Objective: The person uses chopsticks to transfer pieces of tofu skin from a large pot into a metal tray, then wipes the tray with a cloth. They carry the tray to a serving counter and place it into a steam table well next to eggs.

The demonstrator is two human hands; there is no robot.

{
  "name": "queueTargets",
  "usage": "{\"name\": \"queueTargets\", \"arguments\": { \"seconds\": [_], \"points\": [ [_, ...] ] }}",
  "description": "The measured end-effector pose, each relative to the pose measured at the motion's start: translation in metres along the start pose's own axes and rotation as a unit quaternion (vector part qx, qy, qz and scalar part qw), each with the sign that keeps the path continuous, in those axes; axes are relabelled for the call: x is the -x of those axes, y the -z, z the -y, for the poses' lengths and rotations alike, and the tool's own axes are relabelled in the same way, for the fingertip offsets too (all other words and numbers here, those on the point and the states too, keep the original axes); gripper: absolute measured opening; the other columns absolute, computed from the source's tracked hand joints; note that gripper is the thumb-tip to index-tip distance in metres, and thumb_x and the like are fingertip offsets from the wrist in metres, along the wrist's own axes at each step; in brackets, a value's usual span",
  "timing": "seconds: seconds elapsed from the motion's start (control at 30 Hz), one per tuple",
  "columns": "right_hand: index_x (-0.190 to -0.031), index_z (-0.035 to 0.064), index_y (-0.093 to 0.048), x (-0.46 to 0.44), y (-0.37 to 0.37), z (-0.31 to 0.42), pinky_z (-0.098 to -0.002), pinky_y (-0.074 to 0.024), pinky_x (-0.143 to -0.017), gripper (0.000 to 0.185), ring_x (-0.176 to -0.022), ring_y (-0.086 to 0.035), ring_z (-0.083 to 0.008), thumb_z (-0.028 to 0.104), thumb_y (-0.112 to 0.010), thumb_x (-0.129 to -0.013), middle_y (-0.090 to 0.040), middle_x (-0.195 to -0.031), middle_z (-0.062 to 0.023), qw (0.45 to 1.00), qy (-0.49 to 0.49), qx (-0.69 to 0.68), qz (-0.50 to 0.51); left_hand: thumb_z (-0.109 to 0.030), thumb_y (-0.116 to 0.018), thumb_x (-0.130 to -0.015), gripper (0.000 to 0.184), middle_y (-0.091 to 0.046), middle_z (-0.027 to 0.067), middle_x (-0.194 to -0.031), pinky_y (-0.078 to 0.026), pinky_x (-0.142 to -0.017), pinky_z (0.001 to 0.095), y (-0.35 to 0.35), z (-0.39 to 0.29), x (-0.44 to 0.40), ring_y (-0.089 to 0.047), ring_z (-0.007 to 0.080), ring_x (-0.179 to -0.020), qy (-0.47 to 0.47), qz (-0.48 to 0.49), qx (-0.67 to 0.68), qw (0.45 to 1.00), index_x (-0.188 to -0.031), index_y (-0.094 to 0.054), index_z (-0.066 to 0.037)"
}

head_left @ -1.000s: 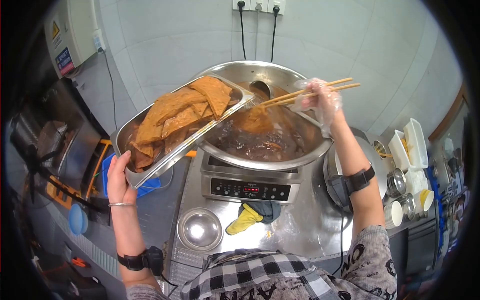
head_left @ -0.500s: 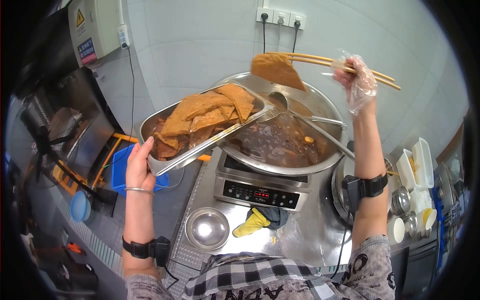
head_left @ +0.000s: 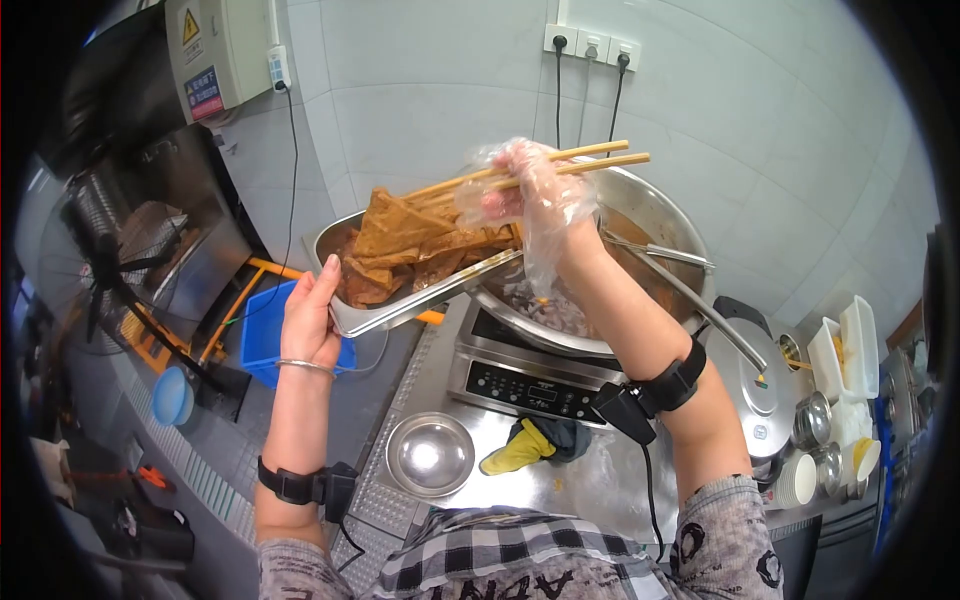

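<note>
Change: half a second ago the chopsticks (head_left: 600,156) held a brown sheet up over the pot (head_left: 655,192); now they reach across to the tray (head_left: 428,300), tips among the brown sheets (head_left: 395,225). Reading: that piece has, in all likelihood, reached the pile. Whether the tips grip it or have let go cannot be told.

Hands: right hand (head_left: 545,195), in a clear plastic glove, clasps the chopsticks over the tray's far end. Left hand (head_left: 312,315), bare, grips the near corner of the tray, which is raised and tilted beside the pot.

Containers: tray holds the heaped sheets, top one standing in a fold. Pot, on the cooker (head_left: 530,392), holds dark broth, partly hidden by the right arm; a long-handled utensil (head_left: 700,305) leans over its rim. Metal bowl (head_left: 430,455) sits on the counter, near the cloth (head_left: 515,450).
</note>
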State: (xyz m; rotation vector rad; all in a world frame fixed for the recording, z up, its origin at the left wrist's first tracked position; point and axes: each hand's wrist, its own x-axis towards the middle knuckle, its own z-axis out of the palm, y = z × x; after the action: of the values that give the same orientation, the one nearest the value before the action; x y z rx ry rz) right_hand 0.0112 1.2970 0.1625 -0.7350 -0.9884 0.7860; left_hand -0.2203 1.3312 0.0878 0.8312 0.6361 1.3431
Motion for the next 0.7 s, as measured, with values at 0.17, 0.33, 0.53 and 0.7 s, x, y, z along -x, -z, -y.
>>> {"name": "queueTargets", "arguments": {
  "seconds": [0.17,0.33,0.53,0.7],
  "points": [
    [-0.08,0.0006,-0.053,0.022,-0.007,0.025,-0.0231,-0.0453,-0.045,0.021,-0.051,-0.052,-0.0107,0.022,-0.05,-0.081,-0.053,-0.067,-0.0053,0.993,0.018,0.115,0.034,-0.016,-0.057,-0.079,0.015,-0.058,0.0042,-0.083,-0.046,-0.064,0.0225,-0.001,0.0,0.001,-0.055,0.0099,-0.073,-0.001,-0.004,-0.004,1.0,-0.085,-0.052,-0.003],
    [-0.082,0.0024,-0.055,0.026,0.021,0.069,-0.0185,-0.0378,-0.036,0.014,-0.04,-0.045,-0.0063,0.015,-0.049,-0.082,-0.055,-0.062,-0.0039,0.951,0.235,0.198,0.029,-0.015,-0.057,-0.079,0.015,-0.057,0.0042,-0.084,-0.045,-0.064,0.0223,0.0,0.0,0.001,-0.055,0.0099,-0.073,-0.006,-0.01,-0.015,1.0,-0.087,-0.052,-0.003],
    [-0.077,0.003,-0.056,0.027,0.104,0.083,-0.0216,-0.0412,-0.052,0.024,-0.059,-0.047,-0.0071,0.024,-0.048,-0.084,-0.054,-0.065,-0.0022,0.903,0.225,0.354,-0.092,-0.013,-0.056,-0.079,0.022,-0.056,0.0063,-0.093,-0.045,-0.074,0.0253,0.003,0.0,-0.001,-0.054,0.0135,-0.084,0.01,0.017,-0.021,1.0,-0.096,-0.049,-0.001],
    [-0.082,0.0023,-0.054,0.044,0.165,0.031,-0.0255,-0.0429,-0.058,0.027,-0.061,-0.051,-0.012,0.027,-0.045,-0.083,-0.055,-0.069,-0.0061,0.908,0.008,0.38,-0.176,-0.012,-0.056,-0.079,0.023,-0.055,0.0067,-0.095,-0.044,-0.077,0.0263,0.0,0.0,0.003,-0.053,0.0145,-0.087,0.016,0.009,-0.011,1.0,-0.098,-0.048,-0.002]
  ]
}}
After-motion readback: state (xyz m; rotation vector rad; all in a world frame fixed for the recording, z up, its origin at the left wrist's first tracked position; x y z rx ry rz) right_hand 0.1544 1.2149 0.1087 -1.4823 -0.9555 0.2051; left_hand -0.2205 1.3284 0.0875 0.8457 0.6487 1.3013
